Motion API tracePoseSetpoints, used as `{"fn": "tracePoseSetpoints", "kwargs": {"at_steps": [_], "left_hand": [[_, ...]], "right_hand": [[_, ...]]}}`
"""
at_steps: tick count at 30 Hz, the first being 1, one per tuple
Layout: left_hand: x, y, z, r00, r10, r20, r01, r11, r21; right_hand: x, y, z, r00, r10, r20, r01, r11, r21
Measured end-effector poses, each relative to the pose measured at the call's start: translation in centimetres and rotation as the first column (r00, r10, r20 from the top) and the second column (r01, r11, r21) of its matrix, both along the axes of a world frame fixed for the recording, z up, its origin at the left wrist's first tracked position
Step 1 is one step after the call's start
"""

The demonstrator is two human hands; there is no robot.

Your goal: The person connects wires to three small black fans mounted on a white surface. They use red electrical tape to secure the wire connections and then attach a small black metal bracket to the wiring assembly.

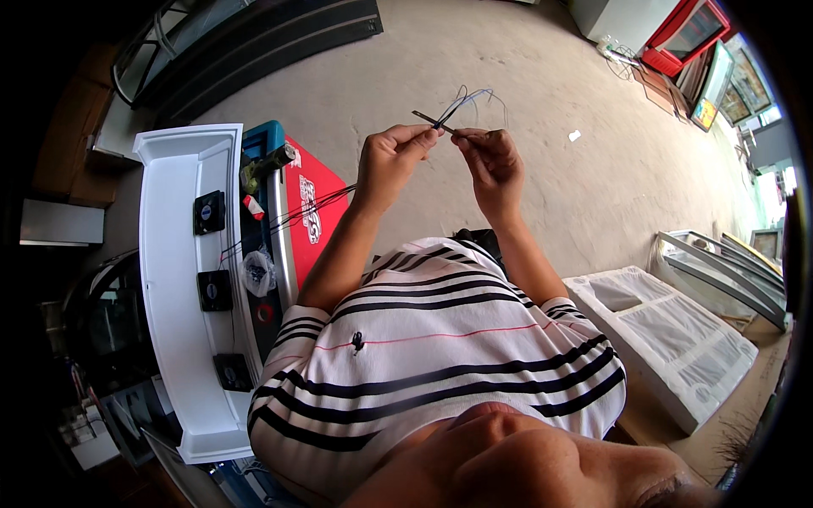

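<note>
In front of my chest both hands are raised with their fingertips almost meeting. My left hand (389, 161) pinches thin dark and blue wires (463, 99), whose loose ends curl out beyond the fingers. My right hand (493, 161) has its thumb and fingers closed on the end of a slim dark blade-like strip (426, 117), which crosses the wires at the left fingertips. Whether it is a knife or one half of another tool cannot be made out. Dark leads (315, 206) run from behind my left forearm toward a white panel (174, 279) carrying black fans (214, 290).
Beside the panel, a red box top (309, 245) holds a green-and-black power tool (269, 165) at its edge and a clear plastic bag (257, 273) nearby. A wrapped white panel (669, 339) lies at right. Dark long panels (271, 51) stand far left; a red-framed door (688, 38) is far right.
</note>
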State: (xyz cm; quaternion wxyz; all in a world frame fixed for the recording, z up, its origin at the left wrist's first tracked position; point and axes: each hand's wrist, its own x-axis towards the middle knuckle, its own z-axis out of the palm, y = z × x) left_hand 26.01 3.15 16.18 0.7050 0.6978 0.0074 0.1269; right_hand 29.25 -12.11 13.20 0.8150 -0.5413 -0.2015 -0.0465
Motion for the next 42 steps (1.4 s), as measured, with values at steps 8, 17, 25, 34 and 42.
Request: {"fn": "tracePoseSetpoints", "kwargs": {"at_steps": [8, 17, 25, 34, 42], "left_hand": [[-0.2, 0.8, -0.1, 0.981, -0.099, -0.168, 0.077, 0.988, -0.133], [-0.1, 1.5, -0.7, 0.959, -0.185, -0.217, 0.111, 0.943, -0.313], [-0.7, 1.7, -1.0, 0.931, -0.225, -0.288, 0.053, 0.863, -0.503], [-1.3, 1.8, -1.7, 0.92, -0.233, -0.314, 0.029, 0.841, -0.54], [-1.5, 1.8, -0.9, 0.926, -0.235, -0.296, 0.033, 0.83, -0.557]], "right_hand": [[-1.4, 0.4, -0.5, 0.995, -0.104, 0.007, 0.104, 0.995, -0.008], [-2.5, 1.6, -0.1, 0.985, -0.136, -0.103, 0.141, 0.989, 0.038], [-3.0, 1.3, -0.4, 0.882, 0.06, -0.468, 0.049, 0.975, 0.217], [-4.3, 2.9, -0.5, 0.975, -0.182, -0.127, 0.182, 0.983, -0.014], [-4.6, 2.7, -0.5, 0.976, -0.213, 0.04, 0.214, 0.976, -0.035]]}}
